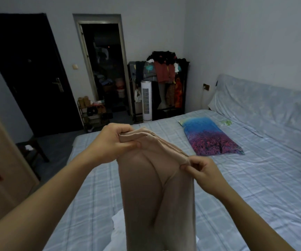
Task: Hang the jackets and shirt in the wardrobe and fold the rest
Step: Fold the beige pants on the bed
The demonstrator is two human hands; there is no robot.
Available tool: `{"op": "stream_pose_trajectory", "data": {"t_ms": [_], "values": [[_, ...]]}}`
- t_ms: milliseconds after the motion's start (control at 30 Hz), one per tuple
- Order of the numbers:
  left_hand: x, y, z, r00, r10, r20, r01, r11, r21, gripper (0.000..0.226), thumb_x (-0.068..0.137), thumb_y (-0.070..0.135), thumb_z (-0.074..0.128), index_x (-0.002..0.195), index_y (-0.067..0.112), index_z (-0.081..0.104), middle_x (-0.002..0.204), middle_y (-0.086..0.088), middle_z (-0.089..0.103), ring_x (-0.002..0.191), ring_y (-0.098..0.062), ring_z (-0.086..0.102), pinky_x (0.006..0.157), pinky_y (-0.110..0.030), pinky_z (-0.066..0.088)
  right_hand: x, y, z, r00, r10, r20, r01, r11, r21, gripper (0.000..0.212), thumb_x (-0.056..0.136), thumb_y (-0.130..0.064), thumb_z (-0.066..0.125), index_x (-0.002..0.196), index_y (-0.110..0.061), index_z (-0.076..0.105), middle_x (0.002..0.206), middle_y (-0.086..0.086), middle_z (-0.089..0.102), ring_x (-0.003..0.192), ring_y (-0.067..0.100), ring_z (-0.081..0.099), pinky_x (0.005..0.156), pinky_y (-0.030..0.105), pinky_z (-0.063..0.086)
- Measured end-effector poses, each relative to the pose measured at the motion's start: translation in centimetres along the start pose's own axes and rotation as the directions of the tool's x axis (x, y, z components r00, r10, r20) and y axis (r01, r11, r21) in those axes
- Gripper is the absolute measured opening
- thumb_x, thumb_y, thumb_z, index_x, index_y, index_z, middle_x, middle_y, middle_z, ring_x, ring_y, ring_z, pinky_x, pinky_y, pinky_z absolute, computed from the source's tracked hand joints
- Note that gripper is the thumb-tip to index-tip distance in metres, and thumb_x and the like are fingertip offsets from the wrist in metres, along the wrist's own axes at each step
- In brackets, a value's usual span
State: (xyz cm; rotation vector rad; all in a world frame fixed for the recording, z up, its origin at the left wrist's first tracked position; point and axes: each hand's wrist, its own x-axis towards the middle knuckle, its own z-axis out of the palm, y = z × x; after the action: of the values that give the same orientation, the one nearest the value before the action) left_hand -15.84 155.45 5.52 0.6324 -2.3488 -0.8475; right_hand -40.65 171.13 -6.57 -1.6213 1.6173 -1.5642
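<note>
Left hand (116, 142) at 10 o'clock of the beige garment (157, 192) has its grip closed on one top corner; right hand (203, 173) at 3 o'clock pinches the other, cloth hanging over the bed (254, 187). Judgement: level both corners and match edges (seams aligned) before lowering to fold. Garment type unclear; its hem is cut off at frame bottom, and something white (118, 230) lies half hidden behind it.

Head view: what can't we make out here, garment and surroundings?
- Beige garment: type unclear; it hangs bunched from the left hand and right hand, its hem cut off by the bottom edge.
- White item on the bed: mostly behind the garment.
- Doorway: too dark.
</note>
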Motion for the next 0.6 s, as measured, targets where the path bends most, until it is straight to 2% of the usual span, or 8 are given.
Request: {"op": "stream_pose_trajectory", "data": {"t_ms": [133, 200, 267, 367, 433, 467, 533, 600], "values": [[0.4, 0.0, -0.8, 0.999, -0.014, -0.039, 0.011, 0.996, -0.084, 0.01, 0.078, 0.021, 0.083, 0.08, 0.02, 0.073, 0.078, -0.006, 0.069, 0.072, -0.015, 0.065, 0.066, -0.035, 0.053, 1.8, -2.6, -1.7, 0.997, -0.075, -0.027, 0.073, 0.995, -0.064, 0.023, 0.095, -0.009, 0.061, 0.073, -0.01, 0.059, 0.063, 0.003, 0.045, 0.06, 0.014, 0.041, 0.055, 0.029, 0.032], [0.5, 0.3, -1.4, 0.998, -0.011, -0.055, 0.002, 0.986, -0.17, 0.012, 0.077, 0.022, 0.083, 0.085, 0.017, 0.074, 0.082, -0.009, 0.071, 0.076, -0.016, 0.068, 0.068, -0.031, 0.055, 2.4, -3.7, -2.3, 0.99, -0.128, -0.066, 0.122, 0.988, -0.092, 0.017, 0.097, -0.016, 0.059, 0.08, -0.017, 0.062, 0.067, 0.008, 0.052, 0.061, 0.02, 0.046, 0.057, 0.031, 0.036], [0.5, 0.6, -1.9, 0.998, 0.003, -0.06, -0.017, 0.968, -0.25, 0.016, 0.075, 0.024, 0.083, 0.087, 0.016, 0.075, 0.084, -0.009, 0.072, 0.079, -0.017, 0.069, 0.068, -0.027, 0.056, 2.6, -4.3, -2.6, 0.979, -0.181, -0.094, 0.168, 0.978, -0.127, 0.013, 0.099, -0.022, 0.056, 0.088, -0.021, 0.063, 0.074, 0.004, 0.059, 0.066, 0.025, 0.053, 0.059, 0.032, 0.041], [0.4, 1.0, -2.2, 0.999, 0.015, -0.038, -0.026, 0.952, -0.305, 0.016, 0.074, 0.025, 0.083, 0.086, 0.017, 0.075, 0.081, -0.001, 0.073, 0.079, -0.014, 0.07, 0.066, -0.022, 0.055, 2.6, -4.0, -2.5, 0.969, -0.207, -0.131, 0.186, 0.97, -0.158, 0.007, 0.097, -0.024, 0.058, 0.092, -0.029, 0.056, 0.071, -0.009, 0.058, 0.057, 0.011, 0.05, 0.054, 0.023, 0.041], [0.4, 1.1, -2.1, 1.0, 0.009, -0.02, -0.014, 0.953, -0.302, 0.015, 0.073, 0.025, 0.083, 0.085, 0.018, 0.075, 0.081, 0.001, 0.072, 0.079, -0.013, 0.07, 0.066, -0.021, 0.054, 2.3, -3.0, -2.4, 0.97, -0.183, -0.161, 0.166, 0.98, -0.113, 0.014, 0.094, -0.022, 0.064, 0.094, -0.028, 0.052, 0.063, -0.012, 0.052, 0.052, 0.003, 0.044, 0.051, 0.016, 0.037], [0.4, 1.1, -2.0, 1.0, 0.003, -0.014, -0.007, 0.956, -0.294, 0.015, 0.073, 0.026, 0.083, 0.083, 0.019, 0.075, 0.08, 0.001, 0.072, 0.079, -0.013, 0.07, 0.066, -0.022, 0.054, 2.1, -2.3, -2.2, 0.972, -0.156, -0.173, 0.146, 0.987, -0.071, 0.017, 0.092, -0.021, 0.067, 0.096, -0.027, 0.052, 0.061, -0.009, 0.051, 0.053, 0.003, 0.044, 0.052, 0.018, 0.037], [0.4, 1.2, -1.7, 1.0, -0.009, -0.007, 0.007, 0.958, -0.287, 0.016, 0.07, 0.027, 0.084, 0.081, 0.019, 0.075, 0.079, 0.0, 0.071, 0.078, -0.013, 0.069, 0.066, -0.023, 0.055, 1.3, -1.1, -1.6, 0.983, -0.074, -0.167, 0.085, 0.995, 0.059, 0.026, 0.084, -0.019, 0.076, 0.102, -0.025, 0.057, 0.064, 0.005, 0.055, 0.057, 0.014, 0.049, 0.055, 0.029, 0.039], [0.4, 1.3, -1.3, 1.0, -0.013, 0.005, 0.014, 0.96, -0.278, 0.013, 0.071, 0.025, 0.083, 0.079, 0.02, 0.075, 0.078, 0.0, 0.071, 0.076, -0.012, 0.068, 0.066, -0.022, 0.055, 0.2, 0.1, -0.7, 0.993, -0.007, -0.115, 0.028, 0.983, 0.18, 0.031, 0.074, -0.017, 0.085, 0.097, -0.017, 0.065, 0.069, 0.013, 0.061, 0.064, 0.018, 0.054, 0.058, 0.03, 0.043]]}}
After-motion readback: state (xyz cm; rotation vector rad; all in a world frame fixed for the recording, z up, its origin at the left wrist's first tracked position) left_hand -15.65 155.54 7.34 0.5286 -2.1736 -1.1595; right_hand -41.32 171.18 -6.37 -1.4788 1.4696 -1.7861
